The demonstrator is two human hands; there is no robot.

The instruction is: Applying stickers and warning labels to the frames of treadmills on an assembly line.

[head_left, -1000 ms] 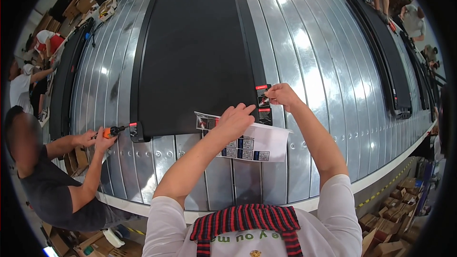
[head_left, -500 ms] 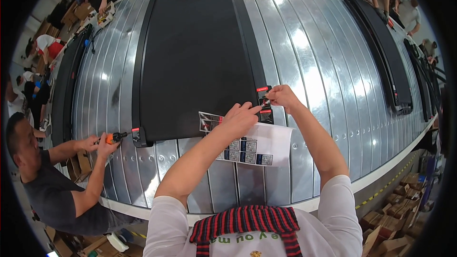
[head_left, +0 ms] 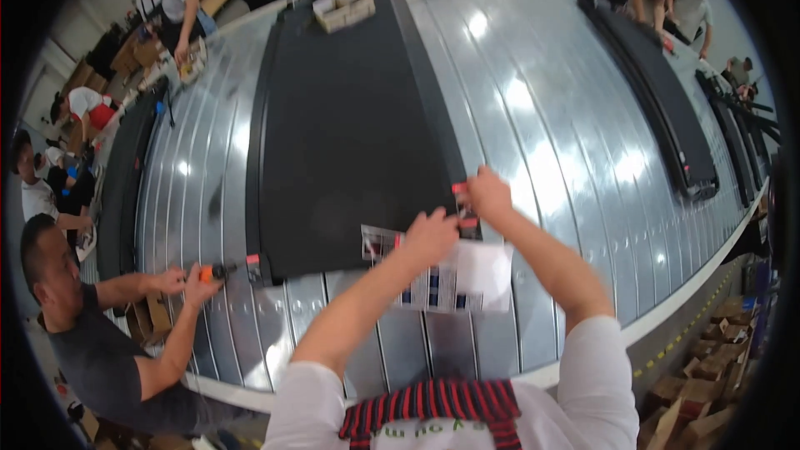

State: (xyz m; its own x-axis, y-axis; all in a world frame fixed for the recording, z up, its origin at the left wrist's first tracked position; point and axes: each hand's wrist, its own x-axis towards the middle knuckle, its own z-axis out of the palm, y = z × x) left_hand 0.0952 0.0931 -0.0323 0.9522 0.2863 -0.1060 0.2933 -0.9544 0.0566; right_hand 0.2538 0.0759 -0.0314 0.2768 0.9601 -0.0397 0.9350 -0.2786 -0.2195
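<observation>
A long black panel (head_left: 350, 133) with side rails lies lengthwise on the metal table. At its near right corner sits a dark label with red bands (head_left: 460, 189), partly covered by my fingers. My right hand (head_left: 487, 194) is closed in a pinch at the label's outer edge; what it grips is hidden. My left hand (head_left: 432, 235) reaches in from the other side, fingertips close to the same corner. A white sheet of printed labels (head_left: 487, 271) shows on both sides of this hand, which seems to hold it, and overhangs the panel's near edge.
On the left a co-worker in a dark shirt (head_left: 92, 342) holds an orange power driver (head_left: 210, 272) against the panel's near left corner. An open parts box (head_left: 344, 10) rests at the panel's far end. More black panels (head_left: 658, 92) lie to the right; cardboard boxes (head_left: 700, 383) stand below the table edge.
My view has tilted, so the table and panel appear lower and the picture is more blurred. Both my hands stay at the same corner.
</observation>
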